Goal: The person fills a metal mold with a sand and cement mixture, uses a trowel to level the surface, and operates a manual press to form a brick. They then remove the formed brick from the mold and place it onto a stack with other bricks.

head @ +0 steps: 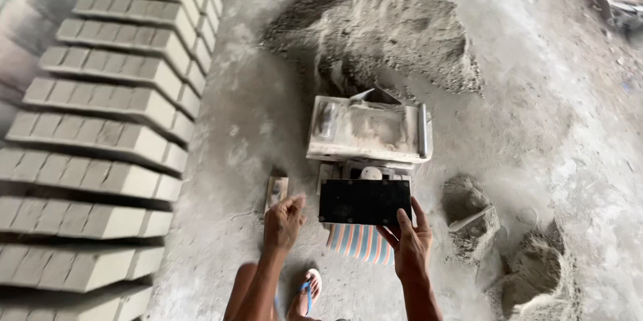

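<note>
My right hand [410, 244] grips the lower right corner of a flat black rectangular plate [364, 202], held level in front of me. My left hand [283, 222] hovers just left of the plate with fingers loosely curled, apart from it and holding nothing. Beyond the plate stands a cement-coated block mould box [370, 130] with a metal bar along its right side. A striped cushion [360, 242] lies below the plate. A small wooden piece [276, 190] rests on the floor near my left hand.
Rows of grey cement blocks [100, 133] cover the floor on the left. A large heap of grey cement mix [382, 33] lies behind the mould, smaller clumps [536, 274] at the right. My foot in a sandal [305, 294] shows at the bottom.
</note>
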